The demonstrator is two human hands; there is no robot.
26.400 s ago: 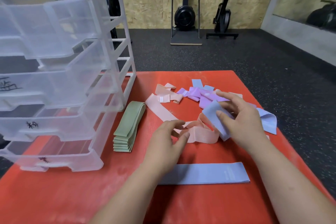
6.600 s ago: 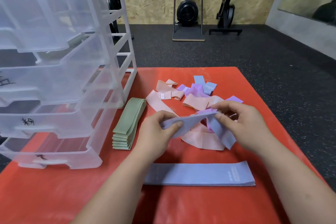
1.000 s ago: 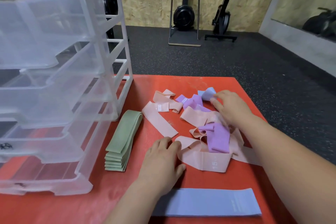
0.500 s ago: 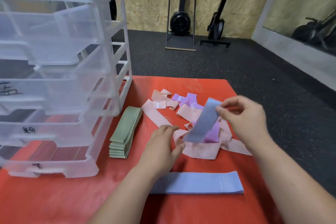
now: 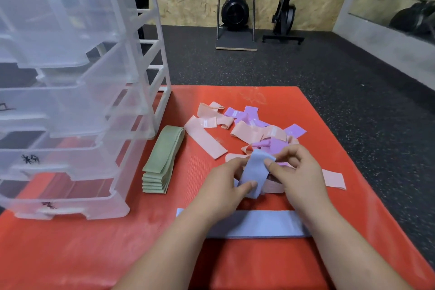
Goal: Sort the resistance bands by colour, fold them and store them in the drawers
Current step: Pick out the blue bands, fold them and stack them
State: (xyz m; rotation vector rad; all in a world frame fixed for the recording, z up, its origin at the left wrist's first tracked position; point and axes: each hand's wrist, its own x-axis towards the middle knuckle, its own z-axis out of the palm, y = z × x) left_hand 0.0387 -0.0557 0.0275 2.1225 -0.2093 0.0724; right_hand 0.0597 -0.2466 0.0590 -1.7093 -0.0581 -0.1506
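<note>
Head view: both my hands pinch one blue resistance band (image 5: 255,172) just beyond the flat blue stack (image 5: 259,223).
My left hand (image 5: 226,186) grips the band's near end, thumb and fingers curled; my right hand (image 5: 299,172) pinches its far edge. The band runs 6 to 12 o'clock, while the blue stack, at 6 o'clock under my wrists, lies 9 to 3, so I judge it needs a quarter turn first. Both hands are equally near. The drawer unit (image 5: 70,92) stands at 10 o'clock.
</note>
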